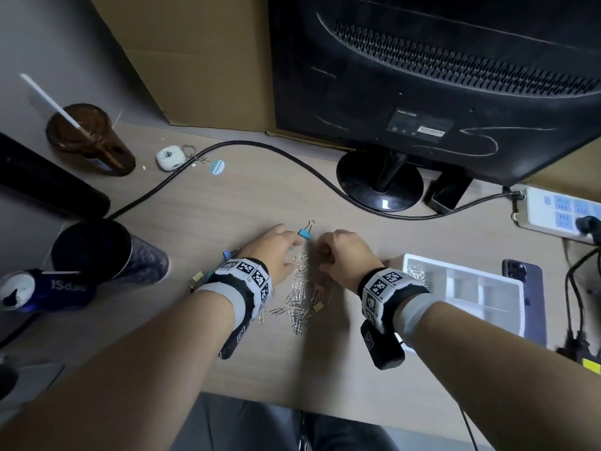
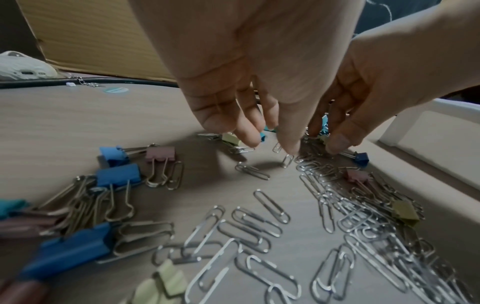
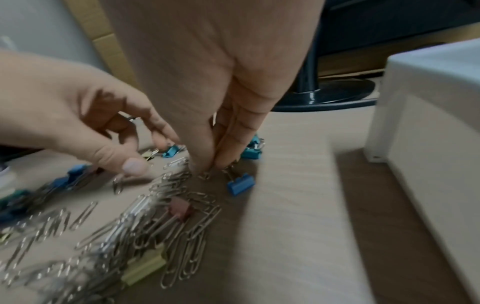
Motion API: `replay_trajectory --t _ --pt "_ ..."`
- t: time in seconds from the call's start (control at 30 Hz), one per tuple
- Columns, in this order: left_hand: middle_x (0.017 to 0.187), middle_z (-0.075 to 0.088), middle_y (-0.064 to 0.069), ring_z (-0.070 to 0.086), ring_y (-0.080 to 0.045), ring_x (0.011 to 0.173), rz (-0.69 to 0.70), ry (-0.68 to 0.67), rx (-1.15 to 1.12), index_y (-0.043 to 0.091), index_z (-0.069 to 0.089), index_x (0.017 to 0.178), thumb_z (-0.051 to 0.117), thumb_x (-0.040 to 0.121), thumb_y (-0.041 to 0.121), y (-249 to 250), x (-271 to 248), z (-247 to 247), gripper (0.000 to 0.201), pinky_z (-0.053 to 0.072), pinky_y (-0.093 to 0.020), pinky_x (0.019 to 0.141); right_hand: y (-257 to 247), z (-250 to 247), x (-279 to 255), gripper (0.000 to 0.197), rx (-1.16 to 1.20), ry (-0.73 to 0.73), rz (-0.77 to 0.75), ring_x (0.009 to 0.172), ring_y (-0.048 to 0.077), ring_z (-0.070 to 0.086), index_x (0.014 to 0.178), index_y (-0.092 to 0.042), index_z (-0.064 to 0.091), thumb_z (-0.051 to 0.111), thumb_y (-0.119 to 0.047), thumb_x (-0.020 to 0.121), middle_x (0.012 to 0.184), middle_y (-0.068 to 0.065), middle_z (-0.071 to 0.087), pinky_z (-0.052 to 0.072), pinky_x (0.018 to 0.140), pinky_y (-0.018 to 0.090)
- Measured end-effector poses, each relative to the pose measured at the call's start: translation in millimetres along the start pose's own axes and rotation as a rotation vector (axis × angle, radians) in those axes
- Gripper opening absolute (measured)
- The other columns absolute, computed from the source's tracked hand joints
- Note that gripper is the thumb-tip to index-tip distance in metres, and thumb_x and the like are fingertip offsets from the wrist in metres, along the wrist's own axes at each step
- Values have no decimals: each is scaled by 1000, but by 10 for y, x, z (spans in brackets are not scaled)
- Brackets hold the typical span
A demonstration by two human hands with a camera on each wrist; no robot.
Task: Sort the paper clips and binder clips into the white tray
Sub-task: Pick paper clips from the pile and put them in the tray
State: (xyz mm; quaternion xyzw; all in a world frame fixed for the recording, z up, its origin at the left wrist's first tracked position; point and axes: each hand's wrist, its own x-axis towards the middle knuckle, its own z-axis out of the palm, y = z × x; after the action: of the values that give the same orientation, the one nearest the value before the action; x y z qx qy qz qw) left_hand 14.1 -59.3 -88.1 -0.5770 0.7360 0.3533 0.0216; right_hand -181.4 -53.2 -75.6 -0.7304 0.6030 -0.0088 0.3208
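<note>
the right hand (image 3: 207,115) pinches at a paper clip on the edge of the paper clips (image 1: 297,307) heap; the left hand (image 1: 276,252) hovers beside it, fingers loosely spread. lifting one thin wire loop cleanly (they tangle) likely means a fingertip slide first. smooth, boxy binder clips (image 2: 118,174) lie scattered on the woodgrain tabletop (image 1: 227,206); the compartmented white tray (image 1: 517,304) sits right.

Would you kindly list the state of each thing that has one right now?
Left hand: fingers relaxed, touching paper clips.
Right hand: pinching paper clips.
White tray: some paper clips in one corner compartment.
Binder clips: loose on desk.
Monitor: back facing us.
</note>
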Motion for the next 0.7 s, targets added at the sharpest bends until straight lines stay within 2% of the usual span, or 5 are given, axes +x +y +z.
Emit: replay_trajectory --t 0.1,0.3,0.43,0.6,0.7 --pt "119 48 16 59 -9 107 -7 -31 22 33 59 120 78 79 38 -12 -5 5 46 52 -35 94 -69 100 47 41 -76 -60 11 92 25 63 112 -19 68 76 -10 73 104 4 61 55 85 36" --pt "113 48 18 58 -9 105 -42 -16 18 36 59 109 79 72 52 32 11 33 44 53 -37 89 -9 124 79 21 -88 -63 49 83 23 62 90 -19 70 77 -12 71 93 1 63 53 75 33" --pt "113 49 16 57 -11 106 -39 -7 74 34 60 105 80 76 46 118 29 62 37 51 -36 89 3 148 59 12 -129 -76 13 83 23 61 84 -19 70 74 -12 75 92 2 61 52 72 32" --pt "96 45 15 55 -12 90 -14 3 124 33 67 89 75 84 40 164 6 64 12 42 -28 75 49 165 21 10 -127 -67 -11 85 24 59 88 -18 65 67 -9 83 94 5 61 50 75 34" --pt "96 49 13 59 -14 87 -18 10 134 32 65 81 72 87 35 126 4 59 10 46 -29 73 68 131 -9 5 -67 -61 -23 88 24 61 92 -16 66 64 -13 88 92 4 67 49 78 33"
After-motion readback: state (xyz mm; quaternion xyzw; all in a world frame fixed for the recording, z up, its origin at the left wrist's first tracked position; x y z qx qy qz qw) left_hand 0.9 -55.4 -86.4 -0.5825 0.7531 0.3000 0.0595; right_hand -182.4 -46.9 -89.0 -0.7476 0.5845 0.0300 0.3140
